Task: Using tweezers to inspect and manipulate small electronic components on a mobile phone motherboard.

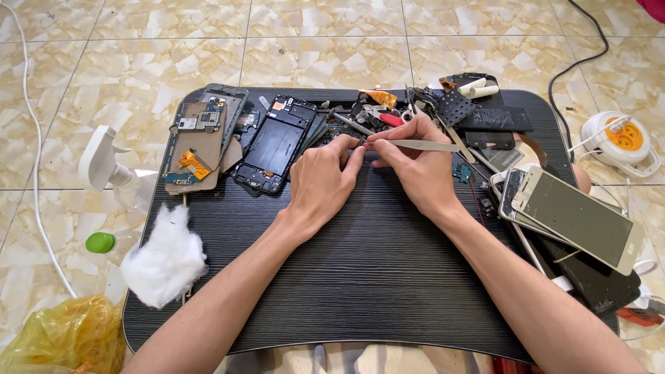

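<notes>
Centrally, the left hand (320,181) and right hand (414,170) meet fingertip to fingertip on the black tray table (360,277); the right pinches metal tweezers (422,145), their tip touching the left's closed fingers — whether a part sits there cannot be told; opened phone frames (273,145) crowd the far edge, stacked phones (575,218) overhang the right edge, cotton wad (165,257) the left — the near half lies bare

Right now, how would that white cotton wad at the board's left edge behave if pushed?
The cotton wad looks fluffy and loose, so probably very light and floppy. Its wispy fibres may snag or tear rather than slide. Overhanging the black board, it could drop off.
</notes>
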